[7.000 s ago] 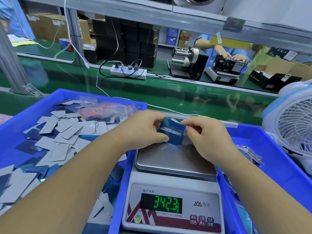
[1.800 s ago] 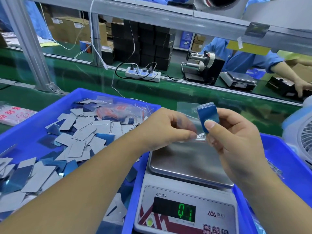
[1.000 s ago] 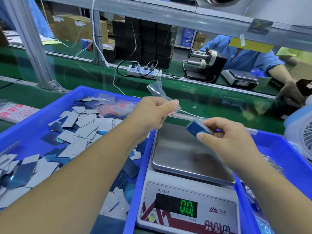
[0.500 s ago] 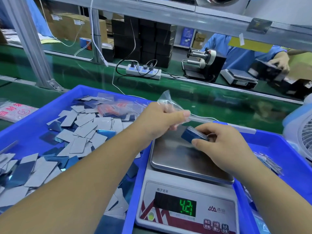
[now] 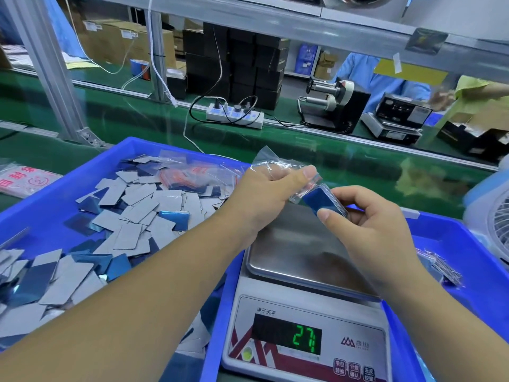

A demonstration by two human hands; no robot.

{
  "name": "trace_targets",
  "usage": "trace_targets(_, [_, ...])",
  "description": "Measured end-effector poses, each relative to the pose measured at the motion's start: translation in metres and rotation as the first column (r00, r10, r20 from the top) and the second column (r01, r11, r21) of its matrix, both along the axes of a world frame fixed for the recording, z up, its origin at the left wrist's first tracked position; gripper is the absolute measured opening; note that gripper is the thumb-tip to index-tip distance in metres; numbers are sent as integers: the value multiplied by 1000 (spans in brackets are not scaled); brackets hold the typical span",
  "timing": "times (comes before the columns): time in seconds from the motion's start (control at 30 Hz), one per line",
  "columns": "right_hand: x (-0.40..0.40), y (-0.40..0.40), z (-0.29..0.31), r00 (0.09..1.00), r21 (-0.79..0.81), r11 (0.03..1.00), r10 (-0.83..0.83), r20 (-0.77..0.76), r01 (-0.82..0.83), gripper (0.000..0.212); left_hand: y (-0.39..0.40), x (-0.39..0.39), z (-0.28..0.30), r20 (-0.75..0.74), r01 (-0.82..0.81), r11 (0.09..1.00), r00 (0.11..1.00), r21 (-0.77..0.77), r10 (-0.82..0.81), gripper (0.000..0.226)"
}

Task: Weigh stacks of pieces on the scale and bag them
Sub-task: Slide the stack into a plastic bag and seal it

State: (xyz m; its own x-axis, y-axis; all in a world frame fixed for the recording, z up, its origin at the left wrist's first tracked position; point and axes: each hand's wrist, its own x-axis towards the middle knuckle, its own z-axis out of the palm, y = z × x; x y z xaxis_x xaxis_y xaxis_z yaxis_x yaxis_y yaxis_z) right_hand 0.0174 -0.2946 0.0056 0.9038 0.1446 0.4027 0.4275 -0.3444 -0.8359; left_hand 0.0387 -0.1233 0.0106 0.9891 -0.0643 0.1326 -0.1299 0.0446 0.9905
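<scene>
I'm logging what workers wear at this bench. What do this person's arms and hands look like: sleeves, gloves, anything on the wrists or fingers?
Both forearms are bare as far as the frame shows, with no sleeve in view. The left hand and right hand wear no gloves. No watch, band or ring shows. The visible nails are short and unpainted.

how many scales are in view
2. One scale sits right under the hands, between the blue trays, its display lit green. A second scale stands across the green belt, at the far right. Others may be hidden behind boxes.

left tray (image 5: 91, 172): loose pieces (image 5: 143, 208) | scale (image 5: 305, 312): right of it | fan (image 5: 493, 216): far right
</scene>
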Motion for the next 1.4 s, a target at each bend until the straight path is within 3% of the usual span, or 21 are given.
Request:
trace_targets(0.17, [-2,2,1,1000,47,999,-12,27,10,20,-1,-1,-2,-21,-71,997,997,38,71,26])
trace_targets(0.4, [-1,4,-3,990,-70,991,-104,98,111,22,-5,-4,0,-100,46,998,994,31,-43,29])
trace_targets(0.57, [0,7,-1,997,204,976,-71,-28,75,17,-4,-3,1,-144,112,980,980,-167,-136,29])
trace_targets(0.67, [0,6,1,994,248,963,-95,-52,105,16,-3,-2,1,-142,173,957,967,-234,-210,34])
trace_targets(0.77, [-2,6,2,995,220,971,-79,-67,92,16,-4,-3,0,-120,182,960,970,-214,-210,30])
trace_targets(0.97, [0,3,3,966,334,943,84,-243,2,17,-4,-1,-1,-140,142,967,975,-210,-173,13])
trace_targets(1.13, [0,3,4,906,411,906,257,-336,-104,16,0,0,-2,-96,209,963,969,-170,-228,10])
trace_targets(1.17, [0,3,5,887,436,894,283,-365,-105,19,2,-1,0,-98,223,963,966,-149,-239,7])
trace_targets(1.23, [1,1,7,861,468,878,312,-401,-100,33,4,-1,-1,-104,252,963,960,-99,-262,21])
trace_targets(1.4, [1,-1,11,876,468,881,275,-395,-66,49,5,-3,1,-56,314,949,947,-31,-315,23])
